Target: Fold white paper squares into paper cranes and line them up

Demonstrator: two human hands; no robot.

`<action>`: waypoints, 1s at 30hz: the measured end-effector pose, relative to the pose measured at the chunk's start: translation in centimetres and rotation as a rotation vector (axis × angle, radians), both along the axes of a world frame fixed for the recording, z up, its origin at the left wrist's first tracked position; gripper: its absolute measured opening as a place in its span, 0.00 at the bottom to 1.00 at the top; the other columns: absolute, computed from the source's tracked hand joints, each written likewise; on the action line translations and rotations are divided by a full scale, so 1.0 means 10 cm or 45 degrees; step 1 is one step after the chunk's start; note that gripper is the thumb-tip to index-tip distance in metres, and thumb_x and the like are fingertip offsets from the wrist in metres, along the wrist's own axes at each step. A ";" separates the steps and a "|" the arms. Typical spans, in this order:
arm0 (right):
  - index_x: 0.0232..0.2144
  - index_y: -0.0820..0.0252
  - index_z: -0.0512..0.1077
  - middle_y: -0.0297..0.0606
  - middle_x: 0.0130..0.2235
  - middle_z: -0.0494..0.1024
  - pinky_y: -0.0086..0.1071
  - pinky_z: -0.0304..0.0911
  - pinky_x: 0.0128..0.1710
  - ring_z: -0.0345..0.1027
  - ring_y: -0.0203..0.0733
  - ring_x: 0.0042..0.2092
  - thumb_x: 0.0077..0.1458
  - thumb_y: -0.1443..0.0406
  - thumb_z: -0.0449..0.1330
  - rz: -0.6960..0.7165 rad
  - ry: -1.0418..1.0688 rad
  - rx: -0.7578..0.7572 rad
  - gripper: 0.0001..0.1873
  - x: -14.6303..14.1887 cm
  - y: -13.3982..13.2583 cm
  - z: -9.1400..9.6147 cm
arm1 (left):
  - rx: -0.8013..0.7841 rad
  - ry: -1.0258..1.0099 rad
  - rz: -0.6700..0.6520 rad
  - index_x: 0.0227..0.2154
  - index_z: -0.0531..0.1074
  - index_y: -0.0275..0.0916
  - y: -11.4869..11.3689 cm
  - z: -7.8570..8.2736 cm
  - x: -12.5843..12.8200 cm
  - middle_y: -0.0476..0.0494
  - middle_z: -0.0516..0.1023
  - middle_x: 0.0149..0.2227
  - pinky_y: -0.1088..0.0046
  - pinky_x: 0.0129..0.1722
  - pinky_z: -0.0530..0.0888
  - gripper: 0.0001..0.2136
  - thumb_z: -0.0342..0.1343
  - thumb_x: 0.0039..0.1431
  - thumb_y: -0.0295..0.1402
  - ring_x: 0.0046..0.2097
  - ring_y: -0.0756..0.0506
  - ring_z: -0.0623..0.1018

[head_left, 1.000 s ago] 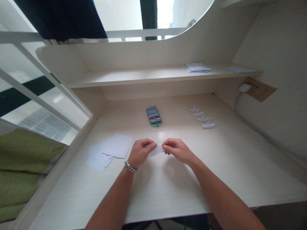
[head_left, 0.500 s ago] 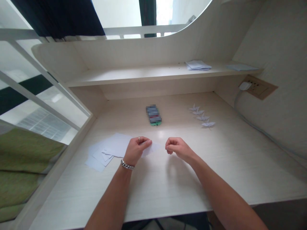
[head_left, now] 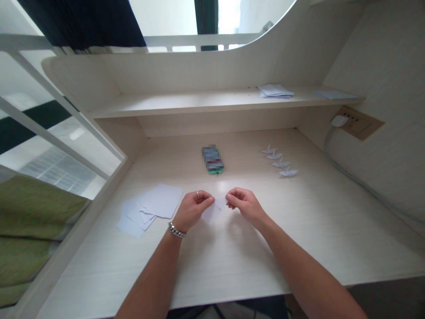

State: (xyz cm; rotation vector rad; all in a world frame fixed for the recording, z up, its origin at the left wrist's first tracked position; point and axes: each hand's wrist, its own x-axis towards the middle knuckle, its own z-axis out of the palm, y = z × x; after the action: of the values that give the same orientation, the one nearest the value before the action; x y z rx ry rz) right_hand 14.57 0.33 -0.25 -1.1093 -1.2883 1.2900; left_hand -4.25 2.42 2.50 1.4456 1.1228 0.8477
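Between my two hands, just above the desk, is a small folded piece of white paper (head_left: 212,212). My left hand (head_left: 195,206) pinches its left side between thumb and fingers; a ring and a chain bracelet are on this hand and wrist. At the paper's upper right corner, the fingertips of my right hand (head_left: 244,203) are closed in a pinch on it. To the left lies a spread of loose white paper sheets (head_left: 162,199). Several folded paper cranes (head_left: 288,173) stand in a row at the back right.
A blurred-out dark rectangular object (head_left: 213,159) lies mid-desk. More white papers (head_left: 275,91) rest on the shelf (head_left: 186,103) above. A white plug (head_left: 339,120) sits in the wall socket (head_left: 361,122), its cable running down the right wall. White railings (head_left: 89,133) border the left.
My left hand has moved slightly right with the paper. My right hand has come in to the left and now pinches the paper's corner; before, it was apart from it.
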 end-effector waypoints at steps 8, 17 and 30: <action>0.23 0.61 0.71 0.32 0.21 0.70 0.29 0.56 0.26 0.62 0.35 0.24 0.51 0.60 0.60 0.077 -0.232 -0.040 0.10 0.07 0.00 0.04 | 0.124 0.260 -0.198 0.22 0.77 0.37 -0.05 0.01 0.08 0.48 0.76 0.21 0.76 0.25 0.65 0.07 0.57 0.49 0.33 0.25 0.50 0.70; 0.21 0.62 0.71 0.32 0.19 0.69 0.29 0.54 0.24 0.60 0.33 0.22 0.48 0.56 0.63 -0.178 0.006 -0.049 0.15 0.34 0.09 0.05 | 0.037 0.034 -0.066 0.22 0.75 0.35 0.02 0.05 -0.02 0.46 0.77 0.22 0.74 0.28 0.69 0.05 0.58 0.48 0.31 0.25 0.49 0.73; 0.32 0.62 0.71 0.31 0.22 0.73 0.31 0.62 0.26 0.67 0.36 0.24 0.37 0.61 0.71 -0.017 0.158 -0.200 0.19 0.02 -0.01 0.05 | -0.021 -0.025 0.076 0.25 0.76 0.35 0.00 -0.13 0.10 0.45 0.78 0.24 0.75 0.25 0.68 0.12 0.63 0.48 0.41 0.26 0.48 0.74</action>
State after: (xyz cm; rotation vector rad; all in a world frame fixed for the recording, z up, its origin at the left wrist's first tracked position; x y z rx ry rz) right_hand 14.74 0.25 0.22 -1.1258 -1.1014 1.4460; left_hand -3.20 2.42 1.23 1.3935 1.1602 0.8906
